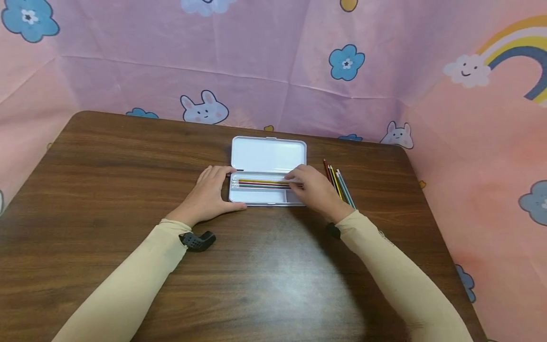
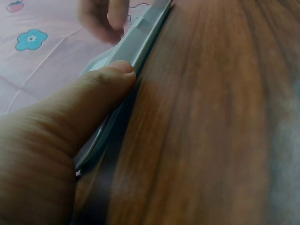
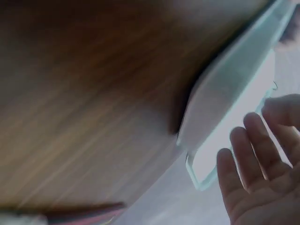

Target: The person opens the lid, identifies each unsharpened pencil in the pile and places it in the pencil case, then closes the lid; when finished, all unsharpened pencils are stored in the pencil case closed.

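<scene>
A white pencil case (image 1: 258, 195) lies open, its lid (image 1: 268, 154) tilted back on the far side. Several pencils (image 1: 262, 183) lie lengthwise in the long compartment. My left hand (image 1: 204, 195) holds the case's left end, thumb on the front edge and fingers at the back corner; the left wrist view shows the thumb (image 2: 89, 96) against the case wall (image 2: 133, 44). Over the right part of the case is my right hand (image 1: 318, 191), covering the pencils' right ends. In the right wrist view its fingers (image 3: 248, 150) are loosely extended, with nothing visible held.
Several loose pencils (image 1: 332, 176) lie on the brown wooden table (image 1: 128, 190) right of the case, partly behind my right forearm. A patterned pink cloth (image 1: 256, 71) hangs behind the table and at both sides.
</scene>
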`<state>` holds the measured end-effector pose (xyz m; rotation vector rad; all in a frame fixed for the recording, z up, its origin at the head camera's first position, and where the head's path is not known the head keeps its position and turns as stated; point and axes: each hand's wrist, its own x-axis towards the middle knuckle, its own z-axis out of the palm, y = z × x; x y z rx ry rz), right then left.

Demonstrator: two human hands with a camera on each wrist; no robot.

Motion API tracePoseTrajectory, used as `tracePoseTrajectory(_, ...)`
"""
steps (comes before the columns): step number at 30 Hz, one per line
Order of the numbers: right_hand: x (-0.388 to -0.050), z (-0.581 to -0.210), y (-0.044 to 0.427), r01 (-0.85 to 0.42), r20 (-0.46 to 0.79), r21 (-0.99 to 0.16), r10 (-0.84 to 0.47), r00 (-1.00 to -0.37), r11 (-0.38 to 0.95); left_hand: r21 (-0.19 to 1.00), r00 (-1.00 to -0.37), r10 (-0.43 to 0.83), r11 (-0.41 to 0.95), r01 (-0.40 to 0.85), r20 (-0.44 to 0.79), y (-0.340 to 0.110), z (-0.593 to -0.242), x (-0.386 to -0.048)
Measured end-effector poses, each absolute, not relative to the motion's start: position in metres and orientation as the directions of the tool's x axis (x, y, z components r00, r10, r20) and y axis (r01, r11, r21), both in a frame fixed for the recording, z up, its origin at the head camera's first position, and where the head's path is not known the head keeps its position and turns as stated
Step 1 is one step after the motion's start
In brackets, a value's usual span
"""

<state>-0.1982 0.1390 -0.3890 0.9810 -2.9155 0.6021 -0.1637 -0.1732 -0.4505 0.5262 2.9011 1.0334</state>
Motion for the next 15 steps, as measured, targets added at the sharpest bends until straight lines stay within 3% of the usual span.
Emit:
tracePoseTrajectory(3,-0.193,-0.384,0.165,-0.522,0.153,-0.471,-0.517,-0.842,0.711,0.618,-0.941,0.323,0.721,0.313,0.099,-0.172,-0.452,-0.163)
tracePoseTrajectory(7,-0.188,-0.378,0.209,-0.392,0.12,-0.539,-0.393,-0.912,0.745,0.621,-0.94,0.326,0.718,0.315,0.1,-0.171,-0.452,-0.164)
tracePoseTrajectory(11,-0.182,-0.378,0.249,-0.237,-0.011,-0.562,-0.294,-0.956,0.792,0.622,-0.941,0.324,0.718,0.313,0.099,-0.173,-0.453,-0.165)
tracePoseTrajectory(15,-0.172,-0.382,0.274,-0.123,-0.16,-0.513,-0.235,-0.959,0.85,0.624,-0.94,0.324,0.714,0.318,0.109,-0.174,-0.455,-0.165)
